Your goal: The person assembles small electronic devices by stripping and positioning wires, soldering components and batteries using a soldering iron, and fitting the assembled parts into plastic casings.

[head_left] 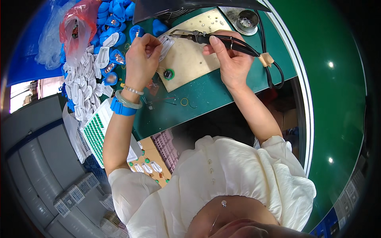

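Note:
My right hand (234, 65) is wrapped around the black handle of a soldering iron (204, 38), whose metal tip points left. The tip is over a small white plastic shell (167, 45), on the pale work board. My left hand (141, 59) is closed in a pinch at the left edge of that shell. Its fingertips are partly hidden, so any smaller part between them cannot be made out. A small round black part with a green rim (169, 74) sits on the board below the shell.
Blue plastic shells (115, 27) and many white shells (81, 85) are heaped at left, beside a red plastic bag (81, 20). A metal cup (247, 20) stands at far right. The iron's cable (274, 75) loops over the green mat (206, 93). A white tray with green pieces (95, 133) is near left.

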`<state>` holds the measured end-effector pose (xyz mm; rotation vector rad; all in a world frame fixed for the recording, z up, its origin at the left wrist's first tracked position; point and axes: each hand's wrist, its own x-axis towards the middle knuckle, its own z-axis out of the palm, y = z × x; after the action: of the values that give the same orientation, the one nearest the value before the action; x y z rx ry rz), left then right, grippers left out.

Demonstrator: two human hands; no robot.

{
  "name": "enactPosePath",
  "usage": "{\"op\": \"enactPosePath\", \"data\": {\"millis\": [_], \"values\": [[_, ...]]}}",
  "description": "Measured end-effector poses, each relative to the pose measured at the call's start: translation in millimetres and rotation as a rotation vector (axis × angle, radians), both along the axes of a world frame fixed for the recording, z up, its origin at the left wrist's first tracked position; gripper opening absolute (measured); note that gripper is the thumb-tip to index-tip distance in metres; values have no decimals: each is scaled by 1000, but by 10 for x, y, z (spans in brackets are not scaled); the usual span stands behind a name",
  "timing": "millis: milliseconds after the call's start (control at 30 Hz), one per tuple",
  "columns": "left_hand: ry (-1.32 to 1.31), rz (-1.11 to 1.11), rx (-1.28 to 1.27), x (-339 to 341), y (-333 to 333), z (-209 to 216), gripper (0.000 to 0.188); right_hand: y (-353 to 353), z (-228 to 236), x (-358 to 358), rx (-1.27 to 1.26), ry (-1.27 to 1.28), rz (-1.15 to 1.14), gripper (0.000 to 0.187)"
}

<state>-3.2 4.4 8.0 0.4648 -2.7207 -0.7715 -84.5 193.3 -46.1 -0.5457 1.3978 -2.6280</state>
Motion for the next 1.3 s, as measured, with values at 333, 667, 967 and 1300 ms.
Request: {"op": "enactPosePath", "data": {"millis": [333, 667, 967, 1300], "values": [[31, -6, 15, 0, -17, -25, 9, 19, -9, -2, 65, 54, -9, 14], [44, -29, 0, 5, -13, -26, 10, 12, -23, 1, 71, 52, -31, 16], [93, -38, 17, 10, -20, -63, 10, 14, -19, 8, 72, 60, -37, 16], [157, -41, -6, -4, -5, -96, 10, 25, -39, 4, 109, 101, -56, 18]]}}
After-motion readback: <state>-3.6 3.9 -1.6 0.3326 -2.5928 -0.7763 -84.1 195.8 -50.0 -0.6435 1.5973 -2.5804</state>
